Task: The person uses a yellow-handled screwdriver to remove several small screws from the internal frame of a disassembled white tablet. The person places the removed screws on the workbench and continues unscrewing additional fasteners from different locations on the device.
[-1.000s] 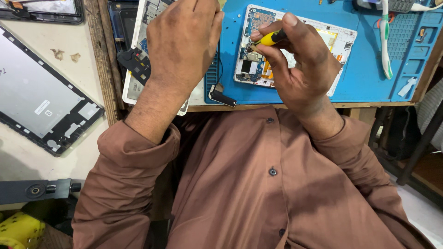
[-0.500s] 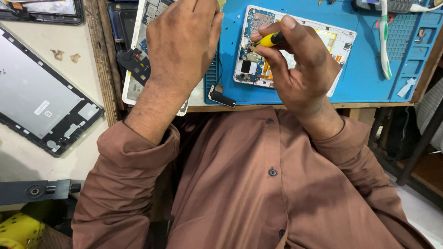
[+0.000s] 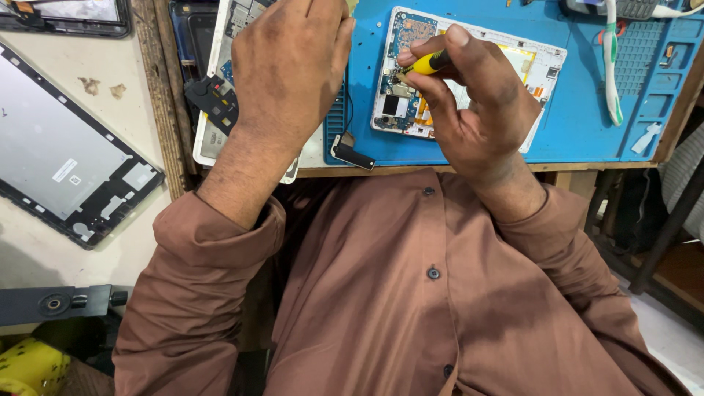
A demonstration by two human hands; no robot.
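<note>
My right hand (image 3: 473, 95) grips a small yellow-handled screwdriver (image 3: 427, 63), its tip down on the circuit board of an opened white tablet (image 3: 546, 62) lying on a blue work mat (image 3: 587, 125). My left hand (image 3: 286, 66) rests, fingers curled, on a second opened device (image 3: 209, 143) to the left; what lies under the palm is hidden. A small black part (image 3: 213, 99) sits just left of that hand, and a black connector piece (image 3: 352, 154) lies by the mat's near edge.
A large dark display panel (image 3: 66, 161) lies on the pale surface at left, another screen (image 3: 66, 15) at the top left. A green-and-white tool (image 3: 611, 66) lies on the mat's right side. The wooden table edge (image 3: 440, 170) runs in front of my brown shirt.
My right hand has shifted very slightly with the screwdriver on the board. The left hand stays in place.
</note>
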